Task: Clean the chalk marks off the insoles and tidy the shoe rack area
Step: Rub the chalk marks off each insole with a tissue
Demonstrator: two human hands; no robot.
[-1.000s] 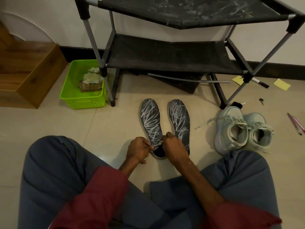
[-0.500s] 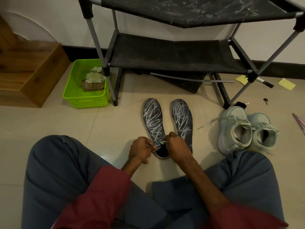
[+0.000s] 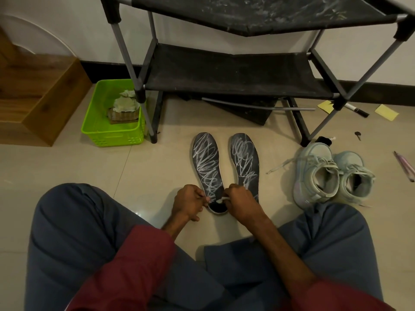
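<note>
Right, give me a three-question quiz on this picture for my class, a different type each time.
1. True or false: the left insole and the right insole both bear chalk scribbles.
2. The green basket stands: A on the floor, left of the shoe rack; B on the rack's lower shelf; C in the person's lap.
3. Fill the gap: the right hand pinches a small white piece above the heel of the ___ insole.

Key: 1 true; 2 A; 3 left.
</note>
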